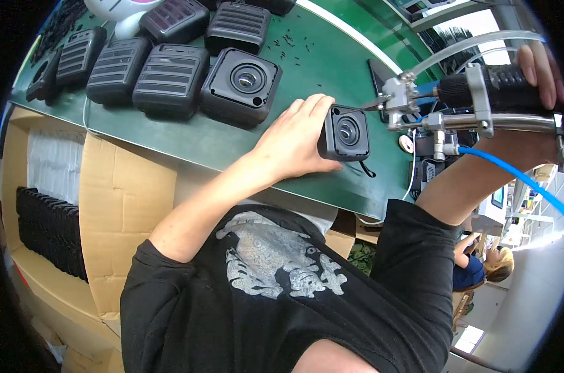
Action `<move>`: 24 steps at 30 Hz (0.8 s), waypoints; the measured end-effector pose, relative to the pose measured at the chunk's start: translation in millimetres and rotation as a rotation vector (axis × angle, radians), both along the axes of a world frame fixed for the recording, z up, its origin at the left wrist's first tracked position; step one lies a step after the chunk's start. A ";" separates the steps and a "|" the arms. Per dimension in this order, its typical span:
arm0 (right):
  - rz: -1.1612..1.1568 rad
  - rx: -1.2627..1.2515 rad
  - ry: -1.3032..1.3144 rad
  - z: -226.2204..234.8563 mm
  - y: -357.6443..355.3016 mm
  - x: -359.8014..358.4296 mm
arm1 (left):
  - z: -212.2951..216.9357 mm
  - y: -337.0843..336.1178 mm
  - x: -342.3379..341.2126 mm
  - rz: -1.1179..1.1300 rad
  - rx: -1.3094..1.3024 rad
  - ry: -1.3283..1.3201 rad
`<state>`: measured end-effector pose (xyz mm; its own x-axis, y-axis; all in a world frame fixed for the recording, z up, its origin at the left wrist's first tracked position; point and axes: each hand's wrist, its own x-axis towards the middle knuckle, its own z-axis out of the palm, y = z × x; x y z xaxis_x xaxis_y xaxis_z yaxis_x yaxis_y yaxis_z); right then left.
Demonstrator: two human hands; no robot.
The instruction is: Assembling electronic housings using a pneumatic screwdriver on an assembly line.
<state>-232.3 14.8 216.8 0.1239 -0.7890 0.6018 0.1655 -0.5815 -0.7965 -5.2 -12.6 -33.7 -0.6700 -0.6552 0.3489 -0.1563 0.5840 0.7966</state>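
My left hand (292,140) is wrapped round a small black square speaker housing (336,146), its round speaker cone facing me and a short strap loop (369,169) hanging from the lower corner. At the right, my right hand (541,71) grips the dark body of an electric screwdriver (459,91), which has a metal feed head and a hose. The screwdriver's thin tip (372,104) points at the housing's upper right corner; whether it touches cannot be told. Left of my left hand lies a similar open housing (247,81) with its speaker cone showing.
Several ribbed black housings (170,78) stand along the left of the green bench (226,146). Loose small black screws (287,41) lie behind. A cardboard box (129,205) with stacked black parts sits below left. A blue air hose (512,176) crosses at right; another person (471,270) is beyond.
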 end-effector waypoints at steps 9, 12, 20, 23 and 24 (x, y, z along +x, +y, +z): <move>-0.016 -0.008 0.013 -36.9 -12.8 39.3 | -2.5 -1.6 -1.0 0.008 -0.021 0.005; -0.020 -0.009 0.017 -51.5 -18.5 54.2 | -2.0 -0.6 0.3 0.007 -0.022 0.002; 0.024 -0.030 0.053 -42.7 -19.9 65.3 | -3.4 -2.2 -0.6 0.007 -0.034 -0.016; 0.125 0.029 0.116 -4.8 -12.8 38.4 | -1.2 -2.1 1.3 -0.008 -0.033 -0.025; 0.370 0.015 -0.021 11.2 -16.8 6.9 | 0.5 -0.8 -1.0 -0.030 -0.036 -0.023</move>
